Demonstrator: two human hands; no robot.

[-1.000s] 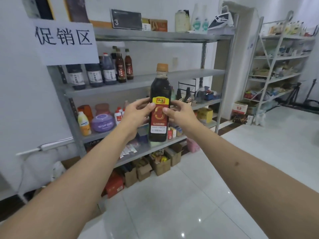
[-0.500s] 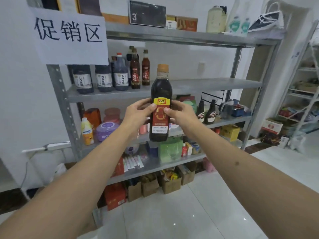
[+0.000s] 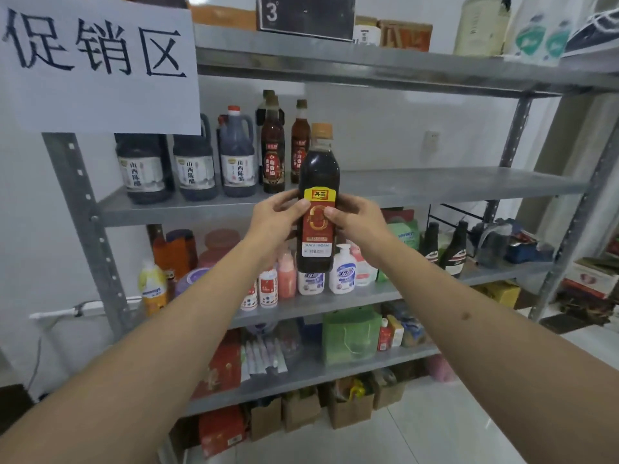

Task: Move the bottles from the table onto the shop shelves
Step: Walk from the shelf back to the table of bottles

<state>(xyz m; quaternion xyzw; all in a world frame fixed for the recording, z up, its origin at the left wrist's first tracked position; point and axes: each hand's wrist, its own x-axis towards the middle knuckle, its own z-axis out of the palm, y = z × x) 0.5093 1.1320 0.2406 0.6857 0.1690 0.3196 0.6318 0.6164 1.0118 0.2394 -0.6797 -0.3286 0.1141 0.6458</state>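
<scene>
Two hands on one bottle: our left hand and right hand wrap its label from both sides, so it stays upright; shelf sits just behind the grip, free room right of it, probably where we're headed.

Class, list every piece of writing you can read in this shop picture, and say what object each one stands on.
"促销区": white paper sign taped to the shelf frame.
"3": dark board on the top shelf.
"丹玉": yellow tag of the held bottle, gripped by the left hand and the right hand; its lower print is too small.
"山西陈醋": three dark jugs.
"小磨香油": slim bottle.
Everything else is blurred.
</scene>
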